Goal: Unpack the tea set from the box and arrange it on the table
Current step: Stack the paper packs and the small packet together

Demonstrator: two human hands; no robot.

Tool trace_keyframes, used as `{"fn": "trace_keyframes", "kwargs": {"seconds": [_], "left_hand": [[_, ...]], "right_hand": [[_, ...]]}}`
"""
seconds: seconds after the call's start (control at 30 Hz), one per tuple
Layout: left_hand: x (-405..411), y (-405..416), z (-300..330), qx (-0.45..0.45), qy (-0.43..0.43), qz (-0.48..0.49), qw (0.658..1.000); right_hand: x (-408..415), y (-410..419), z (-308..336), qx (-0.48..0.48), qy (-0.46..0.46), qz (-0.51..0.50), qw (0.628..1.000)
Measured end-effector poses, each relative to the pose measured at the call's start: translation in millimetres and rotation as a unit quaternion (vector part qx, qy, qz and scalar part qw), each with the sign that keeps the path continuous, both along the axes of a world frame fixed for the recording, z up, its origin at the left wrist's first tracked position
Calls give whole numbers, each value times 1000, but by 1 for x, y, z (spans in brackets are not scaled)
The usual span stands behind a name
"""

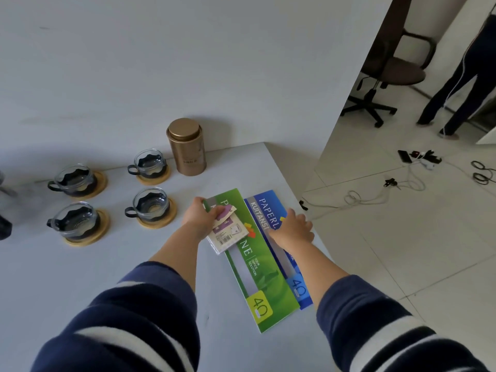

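Observation:
Several glass tea cups stand on round wooden coasters on the white table (80, 277): two at the back (149, 163) (73, 179) and two nearer me (150, 204) (76, 221). A gold tea tin (186, 146) stands upright behind them by the wall. My left hand (200, 217) grips a small plastic packet (228, 232) with a purple card, lying on a green booklet (257, 269). My right hand (294, 229) rests flat, fingers spread, on a blue booklet (271, 210) beside it. No box is in view.
The table's right edge runs just past the blue booklet. A dark blurred object (4, 226) sits at the far left. On the tiled floor to the right are cables, a power strip (421, 157), an office chair (389, 68) and a person's legs (461, 76).

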State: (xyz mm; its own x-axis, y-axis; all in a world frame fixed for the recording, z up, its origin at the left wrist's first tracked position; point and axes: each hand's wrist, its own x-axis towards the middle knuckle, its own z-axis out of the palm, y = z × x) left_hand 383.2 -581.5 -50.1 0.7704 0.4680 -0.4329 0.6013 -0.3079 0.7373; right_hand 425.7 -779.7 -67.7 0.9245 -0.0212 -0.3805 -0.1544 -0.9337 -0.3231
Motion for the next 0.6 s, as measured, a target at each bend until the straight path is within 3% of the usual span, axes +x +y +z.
{"fn": "trace_keyframes", "kwargs": {"seconds": [0.23,0.4,0.6], "left_hand": [[17,11,-6,-47,-11,16,999],[57,28,4,-60,-36,29,997],[130,27,7,0,-57,19,998]], "right_hand": [[39,9,-4,2,107,-46,993],[82,28,-4,228,68,-93,967],[147,66,-9,334,37,-80,939]]}}
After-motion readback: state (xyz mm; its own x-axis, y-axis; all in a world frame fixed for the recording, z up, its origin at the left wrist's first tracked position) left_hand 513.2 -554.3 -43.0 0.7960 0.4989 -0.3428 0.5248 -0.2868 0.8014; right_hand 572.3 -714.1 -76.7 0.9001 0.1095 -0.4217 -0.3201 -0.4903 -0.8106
